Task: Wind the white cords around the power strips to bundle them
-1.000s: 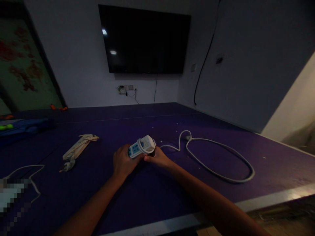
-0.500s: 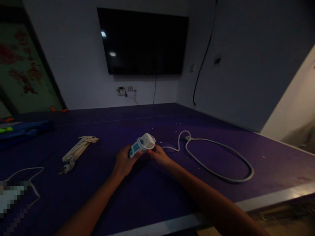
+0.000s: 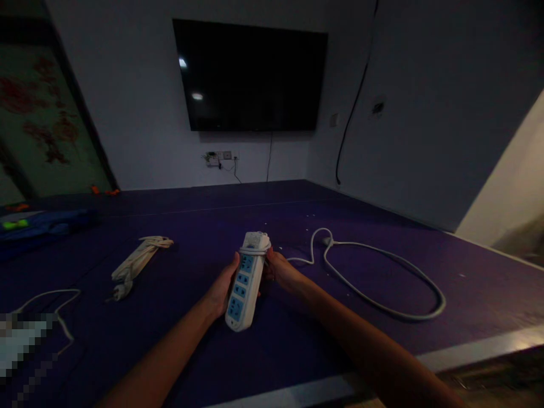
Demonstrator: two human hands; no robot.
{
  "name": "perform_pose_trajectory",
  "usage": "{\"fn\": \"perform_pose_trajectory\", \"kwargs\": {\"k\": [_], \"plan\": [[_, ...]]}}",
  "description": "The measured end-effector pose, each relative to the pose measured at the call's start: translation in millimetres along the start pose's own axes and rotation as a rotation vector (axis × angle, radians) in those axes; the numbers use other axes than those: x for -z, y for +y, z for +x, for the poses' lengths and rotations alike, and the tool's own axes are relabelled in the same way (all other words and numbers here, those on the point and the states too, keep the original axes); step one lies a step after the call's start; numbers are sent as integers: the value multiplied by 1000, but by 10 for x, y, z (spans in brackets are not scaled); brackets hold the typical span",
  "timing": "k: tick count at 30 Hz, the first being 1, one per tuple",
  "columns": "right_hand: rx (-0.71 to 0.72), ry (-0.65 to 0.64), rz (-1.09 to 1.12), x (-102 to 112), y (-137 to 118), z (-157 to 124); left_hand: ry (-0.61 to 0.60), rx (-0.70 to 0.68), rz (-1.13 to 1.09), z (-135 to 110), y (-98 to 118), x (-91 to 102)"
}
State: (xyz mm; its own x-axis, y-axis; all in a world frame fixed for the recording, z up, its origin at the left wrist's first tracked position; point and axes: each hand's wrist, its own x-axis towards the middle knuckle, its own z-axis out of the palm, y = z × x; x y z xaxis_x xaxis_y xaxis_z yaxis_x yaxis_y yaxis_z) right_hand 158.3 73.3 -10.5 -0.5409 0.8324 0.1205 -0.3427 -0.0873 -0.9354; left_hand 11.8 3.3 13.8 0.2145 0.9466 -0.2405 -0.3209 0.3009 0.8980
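Observation:
A white power strip (image 3: 245,281) with several blue sockets lies lengthwise between my hands, its far end wound once with its own white cable. My left hand (image 3: 222,289) grips its left side, fingers curled under it. My right hand (image 3: 279,268) is closed on the cable beside the strip's far end. From there the white cable (image 3: 382,283) runs right in a wide loop over the purple table (image 3: 276,351).
A second power strip (image 3: 136,260) bundled in its cable lies at the left. Another white cable (image 3: 55,309) curls at the near left. A blue object (image 3: 46,224) sits far left. A dark screen (image 3: 250,76) hangs on the wall behind.
The power strip has turned from lying crosswise to pointing toward me, showing its full row of sockets. My left hand shifted along its side; my right hand stayed at the cable.

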Motion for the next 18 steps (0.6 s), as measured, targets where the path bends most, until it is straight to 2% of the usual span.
{"fn": "perform_pose_trajectory", "kwargs": {"k": [8,12,18], "plan": [[7,-70,-57,-10,-77,-46,67,-106,-13,-19,-25,-31],[47,-95,-109,-38,-124,-56,112,-184,50,-22,5,-8],[147,-22,-464,-14,-199,-21,325,-324,225,5,100,90]]}}
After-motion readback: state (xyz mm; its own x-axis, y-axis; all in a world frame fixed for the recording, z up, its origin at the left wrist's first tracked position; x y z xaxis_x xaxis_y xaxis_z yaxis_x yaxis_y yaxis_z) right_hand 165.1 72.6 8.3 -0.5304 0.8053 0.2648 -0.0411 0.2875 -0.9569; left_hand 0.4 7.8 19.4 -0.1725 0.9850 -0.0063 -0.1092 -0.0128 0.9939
